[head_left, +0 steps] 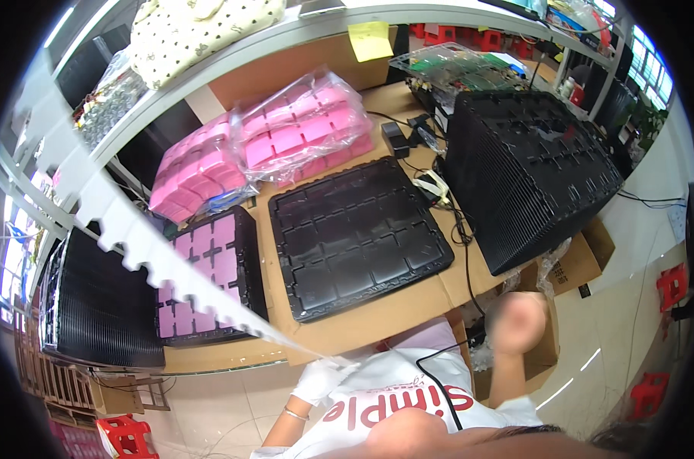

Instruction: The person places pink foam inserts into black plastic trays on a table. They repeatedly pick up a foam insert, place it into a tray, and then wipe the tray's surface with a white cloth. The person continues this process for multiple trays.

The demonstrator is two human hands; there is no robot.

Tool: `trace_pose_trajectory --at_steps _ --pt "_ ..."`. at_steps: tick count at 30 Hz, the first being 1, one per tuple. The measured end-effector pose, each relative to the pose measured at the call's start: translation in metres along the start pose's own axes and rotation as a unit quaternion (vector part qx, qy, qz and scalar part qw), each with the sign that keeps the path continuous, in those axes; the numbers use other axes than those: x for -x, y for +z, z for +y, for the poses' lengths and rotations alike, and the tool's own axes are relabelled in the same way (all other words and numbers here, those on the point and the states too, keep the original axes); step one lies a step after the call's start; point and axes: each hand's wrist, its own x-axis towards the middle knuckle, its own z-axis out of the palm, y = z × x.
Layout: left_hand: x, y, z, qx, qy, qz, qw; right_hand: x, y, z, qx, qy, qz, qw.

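My left hand, in a white glove, is closed at the near end of a long white notched strip. The strip slants up to the far left, passing in front of a pink-lined tray and a tray stack. My right hand is raised to the right of the table's front edge, too blurred to make out its fingers. In front of me a black compartmented tray lies on the cardboard-covered table. Left of it is a black tray holding pink pieces in its compartments.
Tall black tray stacks stand at the right and far left. Pink foam bundles in clear plastic lie at the back. Cables run beside the right stack. A shelf rail crosses above; an open carton sits below right.
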Motion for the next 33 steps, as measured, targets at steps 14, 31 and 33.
trace_pose_trajectory --at_steps 14,31,33 --pt "0.03 -0.126 0.048 -0.189 -0.018 -0.057 0.98 -0.139 0.494 0.099 -0.124 -0.179 -0.406 0.888" --pt "-0.24 -0.236 0.138 0.213 0.07 0.119 0.967 -0.185 0.542 0.105 -0.166 0.067 -0.543 0.821" --pt "-0.26 -0.235 0.139 0.317 0.109 0.096 0.937 -0.187 0.545 0.101 -0.233 0.09 -0.412 0.876"
